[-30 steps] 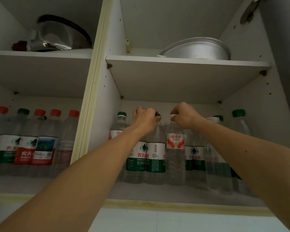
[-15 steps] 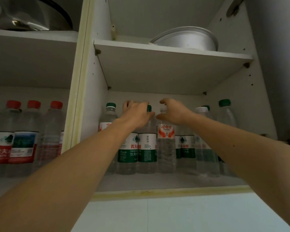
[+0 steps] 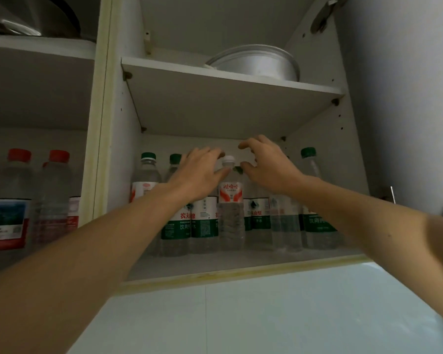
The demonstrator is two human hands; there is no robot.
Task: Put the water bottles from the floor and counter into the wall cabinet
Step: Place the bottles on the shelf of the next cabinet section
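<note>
Water bottles (image 3: pixel 230 208) stand upright in the wall cabinet's (image 3: pixel 241 273) lower right compartment. Left hand (image 3: pixel 198 173) and right hand (image 3: pixel 267 166) flank the white-capped one, fingers loose, grasping nothing. A metal pan (image 3: pixel 256 63) sits above.

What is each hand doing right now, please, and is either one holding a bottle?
Left hand: open, fingers relaxed beside the white-capped bottle, holding nothing.
Right hand: open, fingers loosely spread, holding nothing.

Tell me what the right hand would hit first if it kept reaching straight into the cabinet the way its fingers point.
Probably the green-capped bottle just behind the right hand, whose cap peeks out under the fingers; beyond it is the cabinet's back wall. Depth is hard to judge from below.
</note>
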